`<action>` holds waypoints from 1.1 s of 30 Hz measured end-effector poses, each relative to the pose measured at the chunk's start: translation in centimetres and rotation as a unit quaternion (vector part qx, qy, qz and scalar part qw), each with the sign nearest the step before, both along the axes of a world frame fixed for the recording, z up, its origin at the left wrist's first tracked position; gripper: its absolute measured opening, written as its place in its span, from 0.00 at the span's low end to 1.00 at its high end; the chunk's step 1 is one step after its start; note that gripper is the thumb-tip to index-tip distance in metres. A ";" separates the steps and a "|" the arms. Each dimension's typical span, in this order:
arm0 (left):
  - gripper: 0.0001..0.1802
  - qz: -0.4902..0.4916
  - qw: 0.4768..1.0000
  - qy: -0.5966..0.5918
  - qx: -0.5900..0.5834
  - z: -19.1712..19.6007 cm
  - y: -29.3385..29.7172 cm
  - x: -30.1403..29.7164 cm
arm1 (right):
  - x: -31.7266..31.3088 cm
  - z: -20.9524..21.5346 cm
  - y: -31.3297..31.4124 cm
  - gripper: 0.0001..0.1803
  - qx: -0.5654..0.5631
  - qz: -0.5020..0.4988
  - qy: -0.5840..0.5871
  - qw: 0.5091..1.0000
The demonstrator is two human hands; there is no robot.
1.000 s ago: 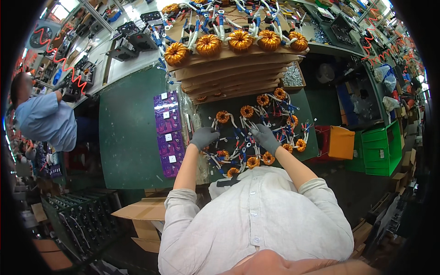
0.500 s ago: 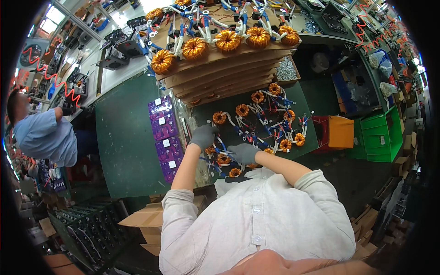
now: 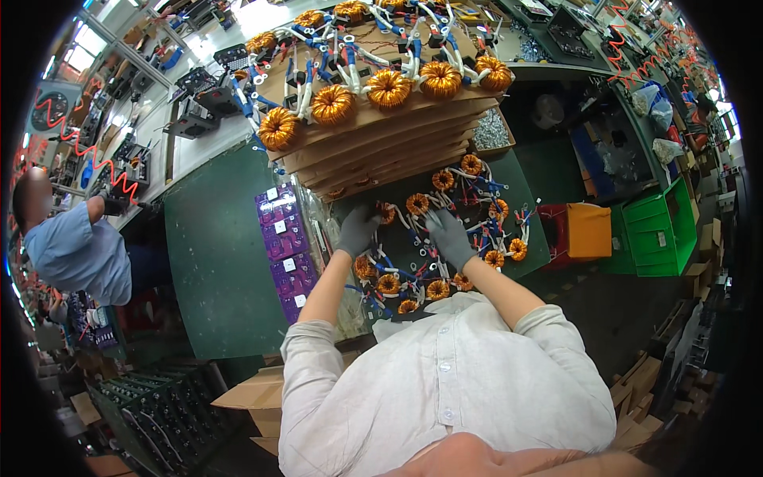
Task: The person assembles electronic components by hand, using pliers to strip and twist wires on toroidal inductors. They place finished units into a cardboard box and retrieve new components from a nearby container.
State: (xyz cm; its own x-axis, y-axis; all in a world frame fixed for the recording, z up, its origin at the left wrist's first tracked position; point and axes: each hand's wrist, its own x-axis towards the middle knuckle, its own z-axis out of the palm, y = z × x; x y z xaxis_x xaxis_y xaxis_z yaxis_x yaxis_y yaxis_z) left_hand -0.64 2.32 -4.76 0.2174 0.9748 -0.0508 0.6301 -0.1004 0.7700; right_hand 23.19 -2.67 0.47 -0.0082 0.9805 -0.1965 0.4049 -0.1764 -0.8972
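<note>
My left hand [image 3: 359,230] is at a copper-orange wound ring coil [image 3: 386,212], its fingertips against the left edge. My right hand [image 3: 451,240] is by the white leads [image 3: 412,230] of the coils, just right of a second ring coil [image 3: 417,204]; I can't tell whether I grip them. Both coils lie at the far side of a loose loop of similar coils, blue-sleeved leads tangled between them.

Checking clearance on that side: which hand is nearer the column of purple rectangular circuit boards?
Left. The grey-gloved left hand is to the right of the purple rectangular circuit boards, apart from them; the grey-gloved right hand is farther right, beyond the left.
</note>
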 end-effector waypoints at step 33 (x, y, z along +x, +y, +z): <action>0.23 0.195 0.969 -0.141 -0.045 -0.2 -1.7 3.4 | -5.6 -2.4 5.7 0.20 0.035 0.065 -0.151 0.986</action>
State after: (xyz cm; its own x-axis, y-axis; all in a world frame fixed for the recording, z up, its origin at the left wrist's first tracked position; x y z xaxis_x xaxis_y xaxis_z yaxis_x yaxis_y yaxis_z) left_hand 2.76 0.59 -5.01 -0.1498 0.9799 -0.1316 0.3688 0.1789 0.9121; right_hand 17.61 3.01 -1.92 -0.0856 0.9864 -0.1401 0.6699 -0.0471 -0.7409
